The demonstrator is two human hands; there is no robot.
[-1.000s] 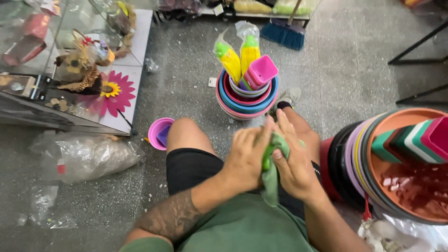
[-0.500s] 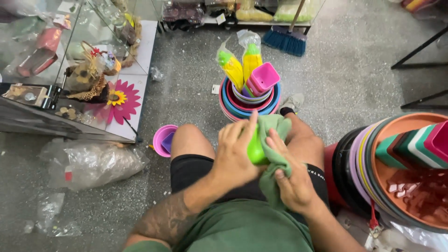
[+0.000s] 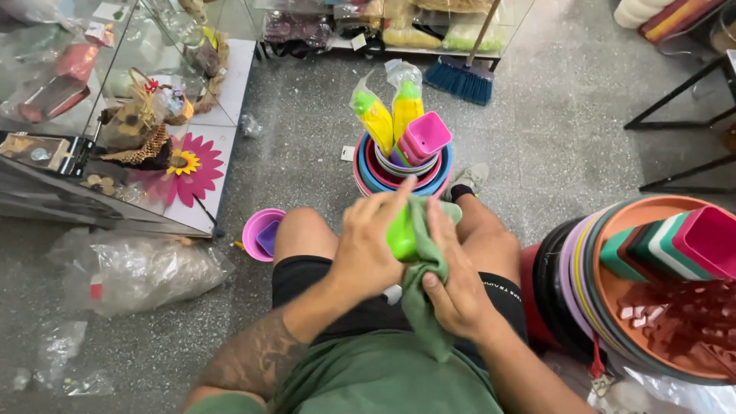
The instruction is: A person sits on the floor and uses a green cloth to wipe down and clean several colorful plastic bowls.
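A seated person looks down at their own lap, knees apart, on a grey speckled floor (image 3: 307, 115). The left hand (image 3: 373, 249) is closed around a small bright green plastic piece (image 3: 402, 238), holding it above the thighs. The right hand (image 3: 456, 287) grips a green cloth (image 3: 418, 307) and presses it against the green piece; the cloth wraps partly over the piece and hangs down between the legs, so the piece's full shape cannot be told.

Just beyond the hands, on the floor between the knees, stands a stack of round bowls (image 3: 399, 180) in pink, blue and purple. In it sit a pink square pot (image 3: 426, 134) and two bagged toy corn cobs (image 3: 391, 111), yellow with green tops. Beside the left knee lies a small purple bowl (image 3: 261, 232).

To the right, close to the right thigh, rises a tall stack of large round basins (image 3: 590, 291), the top one terracotta, holding nested square pots (image 3: 682, 245) in green and pink. To the left stands a glass display case (image 3: 100, 123) with a pink paper flower (image 3: 184, 169) at its base, and a crumpled clear plastic bag (image 3: 130, 268) lies in front of it. A blue broom (image 3: 460, 77) leans near the far shelf.
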